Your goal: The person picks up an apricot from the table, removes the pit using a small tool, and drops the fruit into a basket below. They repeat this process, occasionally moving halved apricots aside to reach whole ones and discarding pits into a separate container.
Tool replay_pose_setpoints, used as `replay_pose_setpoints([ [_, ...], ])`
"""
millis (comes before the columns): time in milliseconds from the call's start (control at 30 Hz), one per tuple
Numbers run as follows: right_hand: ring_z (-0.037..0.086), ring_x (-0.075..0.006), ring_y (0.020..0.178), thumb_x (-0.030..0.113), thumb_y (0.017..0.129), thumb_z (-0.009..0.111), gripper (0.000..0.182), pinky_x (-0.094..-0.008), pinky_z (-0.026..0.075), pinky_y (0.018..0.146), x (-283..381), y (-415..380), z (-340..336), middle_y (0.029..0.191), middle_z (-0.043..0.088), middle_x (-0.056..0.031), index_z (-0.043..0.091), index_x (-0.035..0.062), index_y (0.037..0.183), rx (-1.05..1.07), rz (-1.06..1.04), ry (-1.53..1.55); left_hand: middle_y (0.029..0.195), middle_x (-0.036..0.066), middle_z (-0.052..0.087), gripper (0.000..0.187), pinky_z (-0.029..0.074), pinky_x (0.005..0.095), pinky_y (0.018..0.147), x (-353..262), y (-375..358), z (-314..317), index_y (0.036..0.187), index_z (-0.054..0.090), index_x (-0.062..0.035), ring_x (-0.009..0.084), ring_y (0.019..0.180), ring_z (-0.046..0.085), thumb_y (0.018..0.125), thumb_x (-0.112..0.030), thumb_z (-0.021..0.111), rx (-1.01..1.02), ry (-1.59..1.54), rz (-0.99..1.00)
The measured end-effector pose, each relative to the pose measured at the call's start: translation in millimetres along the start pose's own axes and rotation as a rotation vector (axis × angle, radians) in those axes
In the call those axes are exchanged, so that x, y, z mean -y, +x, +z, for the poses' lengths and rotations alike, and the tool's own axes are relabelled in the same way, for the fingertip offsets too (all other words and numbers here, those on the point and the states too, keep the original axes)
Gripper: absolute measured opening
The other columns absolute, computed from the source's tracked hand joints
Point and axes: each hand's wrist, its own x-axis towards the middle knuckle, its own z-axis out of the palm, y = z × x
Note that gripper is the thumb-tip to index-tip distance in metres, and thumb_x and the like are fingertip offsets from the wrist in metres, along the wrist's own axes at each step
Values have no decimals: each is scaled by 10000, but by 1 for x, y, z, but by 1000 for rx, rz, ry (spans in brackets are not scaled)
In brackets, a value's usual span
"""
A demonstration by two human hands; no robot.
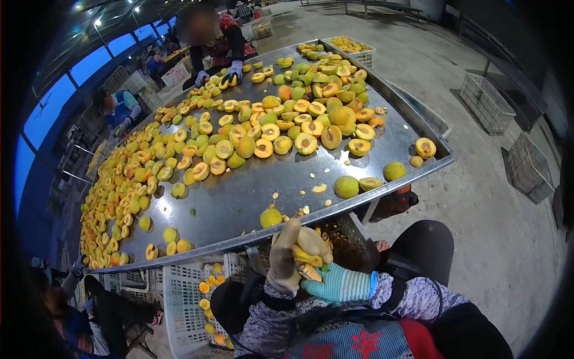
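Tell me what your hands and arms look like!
My left hand wears a plain, dull beige-brown glove. My right hand has a stripy blue-green and pale glove with a bright blue edge. My sleeves have a blotchy purple-grey and whitish pattern, with dark bands near the wrists.

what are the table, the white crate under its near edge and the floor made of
Table: metal, probably stainless steel, smooth grey with bright reflections.
Crate: seemingly moulded plastic, given its white slotted walls.
Floor: likely bare concrete, being matte grey and blotchy.
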Motion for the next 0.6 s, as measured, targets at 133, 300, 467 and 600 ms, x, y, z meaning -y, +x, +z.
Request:
replay_pose_setpoints([
  [133, 662, -338, 842, 211, 932, 555, 238, -404, 554, 706, 7, 6, 2, 1009, 659, -175, 660, 52, 1075, -85, 151, 21, 660, 184, 595, 468, 547, 398, 622, 13, -1, 21, 838, 609, -23, 316, 616, 630, 1040, -385, 393, -123, -219, 335],
  [300, 669, -392, 747, 331, 934, 582, 305, -460, 552, 700, 7, 10, -12, 816, 672, -200, 660, 61, 1055, -29, 514, 277, 709, 152, 586, 447, 532, 419, 597, 3, 2, 1, 887, 605, -64, 321, 630, 613, 1034, -433, 401, -75, -57, 72],
  [467, 673, -399, 760, 406, 906, 595, 362, -479, 541, 724, -4, 14, -36, 802, 676, -208, 663, 66, 1011, 82, 609, 310, 750, 107, 609, 413, 536, 440, 577, 2, 5, -7, 880, 628, -109, 321, 651, 627, 1018, -459, 457, -347, -72, -49],
  [600, 678, -394, 779, 418, 872, 607, 360, -498, 535, 741, 5, 10, -61, 822, 683, -205, 684, 76, 955, 331, 708, 80, 948, 86, 686, 464, 582, 436, 722, -6, 14, -33, 981, 681, -120, 279, 820, 676, 995, -538, 480, -286, -321, -11],
])
